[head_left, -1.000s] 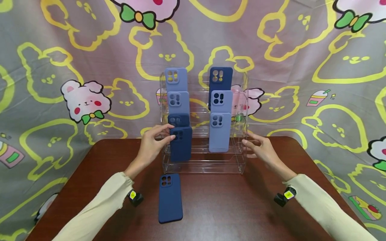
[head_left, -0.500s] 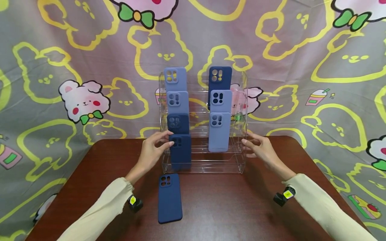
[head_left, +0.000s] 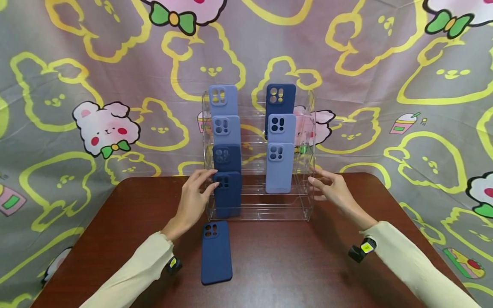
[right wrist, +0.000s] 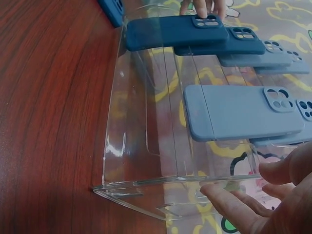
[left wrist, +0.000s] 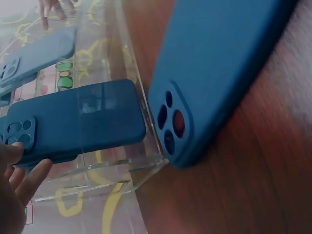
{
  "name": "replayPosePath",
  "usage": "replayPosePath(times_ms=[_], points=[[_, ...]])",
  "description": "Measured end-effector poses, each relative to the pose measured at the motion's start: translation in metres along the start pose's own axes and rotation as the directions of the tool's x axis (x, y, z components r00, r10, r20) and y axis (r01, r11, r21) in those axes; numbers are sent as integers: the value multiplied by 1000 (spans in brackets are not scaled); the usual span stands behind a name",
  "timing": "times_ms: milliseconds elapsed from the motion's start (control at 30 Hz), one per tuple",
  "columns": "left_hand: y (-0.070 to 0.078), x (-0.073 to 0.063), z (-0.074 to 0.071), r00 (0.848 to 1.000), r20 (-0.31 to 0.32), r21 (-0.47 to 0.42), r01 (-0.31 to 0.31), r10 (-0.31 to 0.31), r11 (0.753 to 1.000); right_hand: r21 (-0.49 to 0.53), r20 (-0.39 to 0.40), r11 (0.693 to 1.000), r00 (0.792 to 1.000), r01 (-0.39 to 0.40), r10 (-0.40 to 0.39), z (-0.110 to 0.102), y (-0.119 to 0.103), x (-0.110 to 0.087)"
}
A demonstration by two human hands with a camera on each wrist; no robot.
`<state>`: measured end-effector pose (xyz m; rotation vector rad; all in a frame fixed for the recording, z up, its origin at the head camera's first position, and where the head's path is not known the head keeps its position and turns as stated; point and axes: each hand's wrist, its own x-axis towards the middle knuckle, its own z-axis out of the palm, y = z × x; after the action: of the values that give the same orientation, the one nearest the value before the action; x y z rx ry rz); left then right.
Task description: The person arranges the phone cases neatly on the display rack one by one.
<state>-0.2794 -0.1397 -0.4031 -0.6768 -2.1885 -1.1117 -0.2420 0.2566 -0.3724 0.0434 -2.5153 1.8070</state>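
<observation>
In the head view, my left hand [head_left: 192,199] is at the upper left edge of a dark blue phone case [head_left: 228,201] on the lowest occupied tier of a clear stepped display rack [head_left: 254,214]. The left wrist view shows a digit of the left hand [left wrist: 14,185] on the camera cutout of that case [left wrist: 92,119], with other fingers beside its edge. My right hand [head_left: 335,192] holds the rack's right side; in the right wrist view, thumb and fingers lie either side of the clear panel [right wrist: 185,180]. Another dark blue case [head_left: 217,256] lies flat in front.
Behind the lowest case, the left column holds another dark blue case [head_left: 227,158] and light purple cases [head_left: 226,124]. In the right column stand two light purple cases [head_left: 279,171] and a dark blue one [head_left: 280,94]. A patterned curtain [head_left: 154,72] hangs behind the brown table [head_left: 308,265].
My left hand lowered the dark blue case into the lowest occupied tier, then moved it slightly left. The right hand stays at the rack's side.
</observation>
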Motion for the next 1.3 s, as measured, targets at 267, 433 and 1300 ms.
replayPosePath(times_ms=[267, 433, 1300], points=[[3, -3, 0, 997, 8, 125, -79, 78, 989, -21, -13, 1000, 1000, -3, 3, 1, 0, 0], [2, -4, 1, 992, -3, 142, -126, 128, 982, -28, -15, 1000, 1000, -5, 5, 1, 1, 0], [2, -14, -6, 972, -44, 249, -213, 231, 945, -25, -25, 1000, 1000, 17, -18, 2, 0, 1]])
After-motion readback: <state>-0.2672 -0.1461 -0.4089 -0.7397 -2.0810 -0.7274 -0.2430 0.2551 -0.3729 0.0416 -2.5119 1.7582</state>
